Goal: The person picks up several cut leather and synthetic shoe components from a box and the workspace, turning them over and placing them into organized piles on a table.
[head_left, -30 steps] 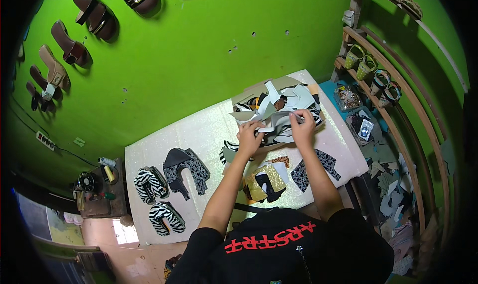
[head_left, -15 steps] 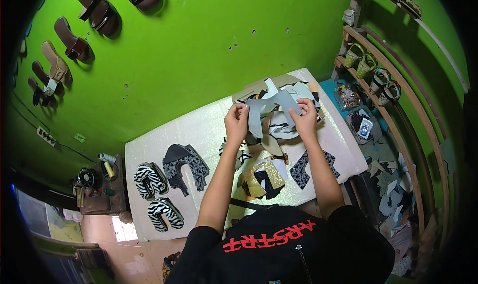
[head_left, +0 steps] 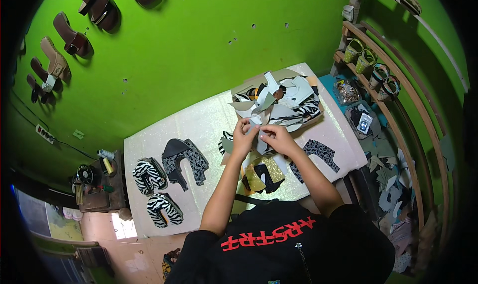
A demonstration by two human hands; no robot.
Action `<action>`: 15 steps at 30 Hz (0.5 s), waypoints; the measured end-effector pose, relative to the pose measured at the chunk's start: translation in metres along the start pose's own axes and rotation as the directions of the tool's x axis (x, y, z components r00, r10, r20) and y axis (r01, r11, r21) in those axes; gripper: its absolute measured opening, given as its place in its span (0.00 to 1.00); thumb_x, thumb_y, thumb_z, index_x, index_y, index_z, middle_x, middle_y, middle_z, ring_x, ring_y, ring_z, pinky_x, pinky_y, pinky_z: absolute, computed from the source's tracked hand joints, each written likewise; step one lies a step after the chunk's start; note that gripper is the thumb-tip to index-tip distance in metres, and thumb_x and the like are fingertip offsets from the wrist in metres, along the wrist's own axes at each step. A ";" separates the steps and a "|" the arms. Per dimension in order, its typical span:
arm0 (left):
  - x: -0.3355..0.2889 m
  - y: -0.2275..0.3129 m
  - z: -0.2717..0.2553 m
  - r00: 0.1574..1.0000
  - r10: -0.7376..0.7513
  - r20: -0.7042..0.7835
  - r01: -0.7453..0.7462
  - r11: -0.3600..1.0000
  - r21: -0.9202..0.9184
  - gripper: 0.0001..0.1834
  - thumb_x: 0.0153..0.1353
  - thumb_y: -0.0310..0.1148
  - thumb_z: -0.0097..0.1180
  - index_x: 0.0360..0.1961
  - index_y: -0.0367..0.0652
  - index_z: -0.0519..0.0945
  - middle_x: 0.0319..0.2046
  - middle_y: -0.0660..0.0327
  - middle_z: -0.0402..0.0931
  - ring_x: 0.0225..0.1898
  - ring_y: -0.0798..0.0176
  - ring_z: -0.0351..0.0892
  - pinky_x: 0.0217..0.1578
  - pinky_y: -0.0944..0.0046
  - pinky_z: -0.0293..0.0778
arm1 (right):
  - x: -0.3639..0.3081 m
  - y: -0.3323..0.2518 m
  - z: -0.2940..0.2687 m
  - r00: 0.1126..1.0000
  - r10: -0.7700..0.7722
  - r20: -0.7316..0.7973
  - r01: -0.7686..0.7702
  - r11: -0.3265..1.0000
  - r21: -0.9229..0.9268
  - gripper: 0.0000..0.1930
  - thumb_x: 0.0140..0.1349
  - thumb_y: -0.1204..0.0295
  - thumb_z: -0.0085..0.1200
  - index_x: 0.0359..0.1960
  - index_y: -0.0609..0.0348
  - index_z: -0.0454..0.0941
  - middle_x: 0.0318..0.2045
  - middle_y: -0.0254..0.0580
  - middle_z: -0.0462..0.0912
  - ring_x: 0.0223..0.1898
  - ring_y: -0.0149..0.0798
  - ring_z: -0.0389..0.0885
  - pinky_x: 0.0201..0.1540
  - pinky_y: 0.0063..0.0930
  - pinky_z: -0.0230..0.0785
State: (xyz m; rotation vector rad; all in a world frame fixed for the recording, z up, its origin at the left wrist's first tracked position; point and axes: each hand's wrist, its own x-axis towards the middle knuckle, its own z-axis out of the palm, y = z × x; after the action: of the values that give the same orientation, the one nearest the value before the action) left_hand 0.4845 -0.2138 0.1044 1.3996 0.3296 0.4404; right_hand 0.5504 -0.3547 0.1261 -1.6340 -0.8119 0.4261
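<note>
In front of an open box of offcuts, my left hand (head_left: 244, 138) and my right hand (head_left: 280, 138) meet with fingers pinched. Between them is a grey U-shaped cut piece (head_left: 260, 145), now bunched or folded and mostly covered by my fingers. Beyond, the box (head_left: 307, 118) overflows with white, grey and zebra-striped cut pieces (head_left: 289, 112). Close below my hands lie a gold glittery cut piece (head_left: 255, 180) and a black strip-like piece (head_left: 269, 182). A black patterned piece (head_left: 321, 154) lies partly behind my right forearm.
Stacks of zebra-striped U-shaped pieces (head_left: 149, 176) and a black patterned stack (head_left: 186, 162) lie on the left of the pale table (head_left: 209, 129). Sandals (head_left: 64, 67) hang on the green wall. A wooden rack (head_left: 393, 67) stands right, above scraps (head_left: 393, 184). A small side table (head_left: 102, 199) holds thread spools.
Both hands have come closer to me and together. The grey piece, earlier spread wide between them over the box, is now bunched at my fingertips.
</note>
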 end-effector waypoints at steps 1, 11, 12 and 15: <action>-0.004 0.003 0.000 0.999 -0.037 -0.008 0.037 0.999 -0.010 0.19 0.56 0.30 0.58 0.46 0.38 0.67 0.32 0.60 0.78 0.31 0.72 0.75 0.31 0.75 0.69 | -0.001 0.002 -0.003 1.000 -0.025 -0.002 0.025 1.000 0.008 0.09 0.54 0.74 0.56 0.37 0.61 0.79 0.32 0.35 0.79 0.31 0.24 0.73 0.32 0.19 0.65; -0.012 -0.016 -0.037 0.981 -0.040 -0.192 0.042 0.999 0.011 0.14 0.51 0.33 0.65 0.31 0.38 0.73 0.28 0.61 0.76 0.28 0.72 0.73 0.30 0.73 0.69 | 0.018 0.031 -0.038 0.866 -0.182 -0.466 -0.267 0.620 -0.738 0.14 0.47 0.69 0.60 0.38 0.53 0.77 0.40 0.38 0.73 0.45 0.45 0.67 0.49 0.40 0.59; -0.013 -0.014 -0.036 0.982 -0.068 -0.179 0.067 0.998 -0.009 0.14 0.51 0.34 0.65 0.32 0.37 0.74 0.28 0.62 0.76 0.28 0.72 0.73 0.30 0.73 0.69 | 0.020 0.034 -0.039 0.877 -0.157 -0.455 -0.284 0.595 -0.752 0.13 0.47 0.69 0.60 0.37 0.53 0.77 0.39 0.38 0.73 0.45 0.45 0.68 0.49 0.41 0.59; -0.022 -0.005 -0.037 0.974 -0.133 -0.185 0.134 0.991 -0.007 0.16 0.50 0.36 0.66 0.33 0.35 0.77 0.28 0.61 0.77 0.28 0.72 0.73 0.31 0.73 0.69 | 0.020 0.038 -0.040 0.894 -0.243 -0.376 -0.129 0.663 -0.737 0.07 0.46 0.71 0.60 0.29 0.51 0.78 0.33 0.33 0.74 0.42 0.43 0.69 0.44 0.40 0.58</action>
State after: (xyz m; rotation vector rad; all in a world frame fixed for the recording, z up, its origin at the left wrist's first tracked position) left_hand 0.4487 -0.1930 0.0931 1.3350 0.5742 0.4598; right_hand 0.6012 -0.3708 0.1019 -2.3461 -0.7122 -0.4205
